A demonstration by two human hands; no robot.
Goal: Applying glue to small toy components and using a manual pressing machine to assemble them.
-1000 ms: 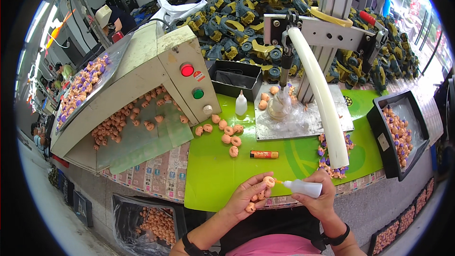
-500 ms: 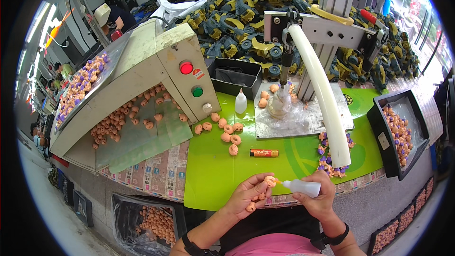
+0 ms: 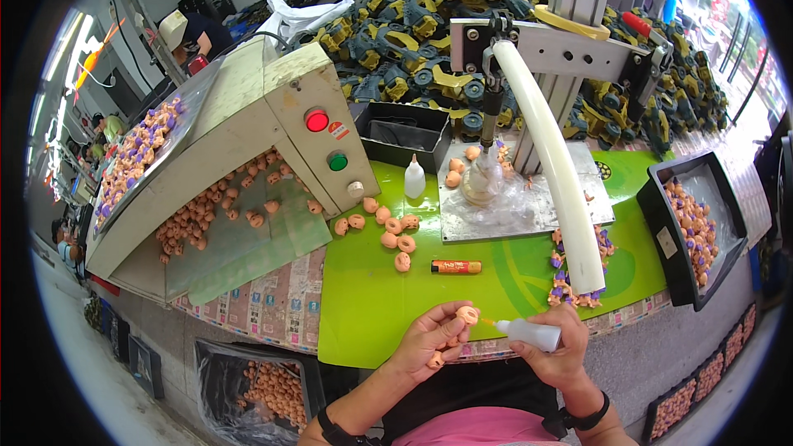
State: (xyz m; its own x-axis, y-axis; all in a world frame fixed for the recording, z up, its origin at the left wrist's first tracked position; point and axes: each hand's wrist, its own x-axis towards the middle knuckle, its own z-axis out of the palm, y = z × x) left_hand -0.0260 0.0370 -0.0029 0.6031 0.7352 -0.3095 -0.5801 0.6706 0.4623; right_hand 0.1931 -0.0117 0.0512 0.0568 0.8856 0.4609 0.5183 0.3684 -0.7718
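Note:
Several small peach-coloured doll heads are gathered in my left hand [image 3: 429, 341]. One doll head [image 3: 467, 315] is pinched upright between the thumb and fingers, and another pokes out below the palm. My right hand [image 3: 566, 347] is closed around a white squeeze bottle [image 3: 533, 334], held on its side. Its thin yellowish nozzle [image 3: 489, 322] points at the pinched head, with a small gap between them. Loose doll heads [image 3: 389, 239] lie on the green mat [image 3: 372, 314] ahead of my hands, beside a red and black lighter [image 3: 456, 267]. A second squeeze bottle [image 3: 415, 180] stands upright farther back.
A beige machine [image 3: 248, 107] with lit buttons and more heads stands left. The hand press [image 3: 491, 124], its long white lever [image 3: 549, 165] reaching toward me, stands over a metal plate. Black bins [image 3: 661, 235] hold small figure parts. Yellow-and-grey toy vehicles [image 3: 413, 49] are piled behind.
The nozzle has drawn back slightly to the right, away from the pinched doll head. My left hand keeps its grip, and the view has shifted a little.

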